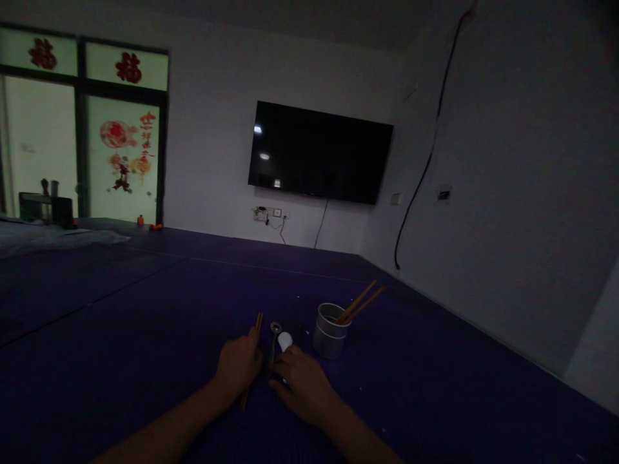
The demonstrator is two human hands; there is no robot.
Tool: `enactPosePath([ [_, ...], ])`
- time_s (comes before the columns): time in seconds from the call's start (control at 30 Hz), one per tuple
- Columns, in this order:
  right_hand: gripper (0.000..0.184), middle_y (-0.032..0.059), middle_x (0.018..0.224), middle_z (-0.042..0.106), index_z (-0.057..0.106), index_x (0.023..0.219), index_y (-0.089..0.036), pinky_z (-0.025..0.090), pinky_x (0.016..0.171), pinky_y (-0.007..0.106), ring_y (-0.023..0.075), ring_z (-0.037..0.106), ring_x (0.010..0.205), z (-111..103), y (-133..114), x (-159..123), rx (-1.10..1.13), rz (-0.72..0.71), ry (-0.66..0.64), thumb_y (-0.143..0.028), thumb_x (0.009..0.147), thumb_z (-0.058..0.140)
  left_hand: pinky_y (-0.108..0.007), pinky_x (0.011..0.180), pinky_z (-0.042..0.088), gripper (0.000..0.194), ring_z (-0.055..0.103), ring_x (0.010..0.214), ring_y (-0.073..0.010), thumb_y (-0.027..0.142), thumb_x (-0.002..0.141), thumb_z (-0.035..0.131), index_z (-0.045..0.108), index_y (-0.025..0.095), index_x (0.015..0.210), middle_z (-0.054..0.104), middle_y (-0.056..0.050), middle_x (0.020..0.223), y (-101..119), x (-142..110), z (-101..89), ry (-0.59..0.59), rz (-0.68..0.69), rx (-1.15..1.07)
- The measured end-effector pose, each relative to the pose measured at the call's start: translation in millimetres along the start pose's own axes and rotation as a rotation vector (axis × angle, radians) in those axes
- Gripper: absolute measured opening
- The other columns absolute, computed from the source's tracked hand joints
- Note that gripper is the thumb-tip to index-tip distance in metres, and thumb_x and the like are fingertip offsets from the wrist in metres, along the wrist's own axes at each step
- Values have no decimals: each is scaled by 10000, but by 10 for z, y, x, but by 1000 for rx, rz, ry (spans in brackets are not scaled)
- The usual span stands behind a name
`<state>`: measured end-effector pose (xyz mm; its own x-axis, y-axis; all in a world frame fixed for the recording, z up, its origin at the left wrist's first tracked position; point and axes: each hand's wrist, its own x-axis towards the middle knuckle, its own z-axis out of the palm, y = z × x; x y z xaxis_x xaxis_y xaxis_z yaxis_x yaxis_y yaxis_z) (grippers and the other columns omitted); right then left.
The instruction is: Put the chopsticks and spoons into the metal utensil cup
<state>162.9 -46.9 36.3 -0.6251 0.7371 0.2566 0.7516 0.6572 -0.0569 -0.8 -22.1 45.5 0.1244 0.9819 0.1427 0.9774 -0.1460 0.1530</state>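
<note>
My left hand (239,366) is closed around a pair of wooden chopsticks (260,320), whose other ends stick out below the palm. Close beside it, my right hand (304,385) curls its fingers over a white spoon (285,341), with the pale handle partly showing between thumb and forefinger. A metal spoon (275,328) lies between the two hands, its handle reaching toward my right fingertips. Just right of the white spoon is a thin dark utensil (300,330), too dim to name. A grey metal cup (329,338) stands upright beyond my right hand, with wooden chopsticks (360,303) leaning out to the right.
The dark blue-purple table (193,303) stretches to the walls. Clear plastic sheeting (53,237) and small orange items (140,220) lie at the far left. A television (320,153) hangs on the far wall, and a black cable (425,164) runs down the right wall.
</note>
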Motion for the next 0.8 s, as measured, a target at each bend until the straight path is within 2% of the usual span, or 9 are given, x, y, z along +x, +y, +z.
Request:
enactPosePath([
  [0.13,214,49,1031,640,608,1067,-221,400,848,318,219,513,1027,-5,-4,-1,3,3,2,-289,891,507,-356,783,484,302,675,879,-244,231,850,363,575,133,1042,703,-133,938,-36,7,-8,20,24,37],
  [0.33,206,45,1032,639,608,1058,-218,400,848,318,219,514,1028,-3,-9,-13,-4,8,1,-284,885,517,-447,811,466,413,676,872,-298,335,877,313,667,125,897,709,-164,885,-57,1,-35,36,60,99],
  [0.47,200,43,1021,642,607,1054,-221,403,836,313,215,518,1024,-13,-4,-7,-10,3,-2,-278,887,515,-470,829,453,415,673,888,-315,333,871,334,686,115,897,708,-180,913,-46,-6,-41,31,61,111],
  [0.8,198,40,1016,641,604,1051,-219,406,828,314,213,518,1018,20,21,1,-15,-14,10,-285,885,517,-431,853,449,381,669,920,-286,269,868,342,685,118,939,711,-171,947,-28,-7,-97,-31,52,132],
])
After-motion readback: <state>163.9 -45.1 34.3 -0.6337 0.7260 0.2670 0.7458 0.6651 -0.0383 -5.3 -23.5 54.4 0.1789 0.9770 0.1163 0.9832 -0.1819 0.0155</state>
